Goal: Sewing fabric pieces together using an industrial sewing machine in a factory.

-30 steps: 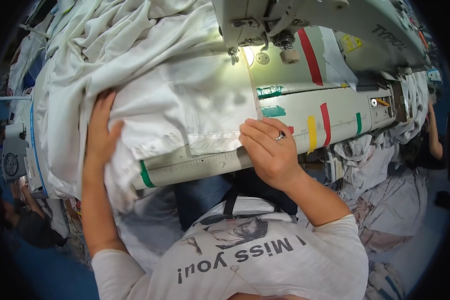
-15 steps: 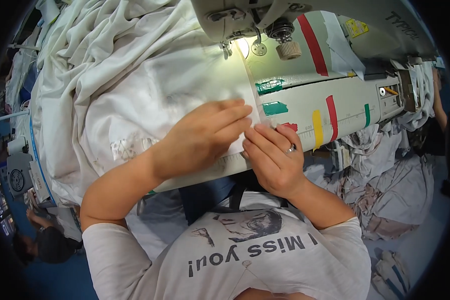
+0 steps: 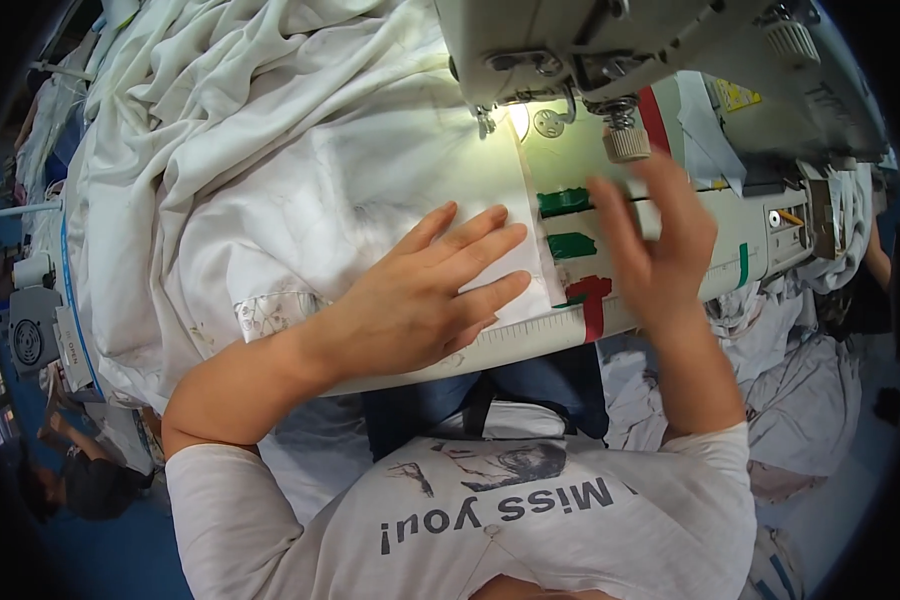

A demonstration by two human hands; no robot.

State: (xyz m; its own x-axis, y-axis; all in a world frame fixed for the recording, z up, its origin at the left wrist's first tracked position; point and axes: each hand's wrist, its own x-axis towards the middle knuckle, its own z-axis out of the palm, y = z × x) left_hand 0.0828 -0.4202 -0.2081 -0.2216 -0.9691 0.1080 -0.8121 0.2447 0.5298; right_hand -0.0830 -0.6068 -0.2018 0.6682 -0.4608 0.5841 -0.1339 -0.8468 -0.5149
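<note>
White cloth [image 3: 370, 160] is spread over the sewing machine bed, its straight right edge running from the presser foot [image 3: 484, 122] toward me. My left hand [image 3: 435, 285] lies palm down on this cloth near the edge, fingers spread. My right hand [image 3: 670, 245] is raised over the bed to the right of the cloth, below the ribbed tension knob [image 3: 626, 143]. It is blurred, with thumb and fingers apart and nothing visible between them. The sewing machine head [image 3: 550, 35] overhangs the cloth's far end, where a lamp lights the needle area.
Thick folds of white fabric [image 3: 200, 90] pile up at the left. Green tape [image 3: 570, 245] and red tape [image 3: 592, 305] mark the bed beside a printed ruler strip [image 3: 540, 332]. More pale fabric [image 3: 800, 400] hangs at the right. Another person [image 3: 100, 480] is at the lower left.
My right hand has left the cloth's near edge and moved up and right toward the tension knob. My left hand's fingers have spread on the cloth. The view has shifted slightly.
</note>
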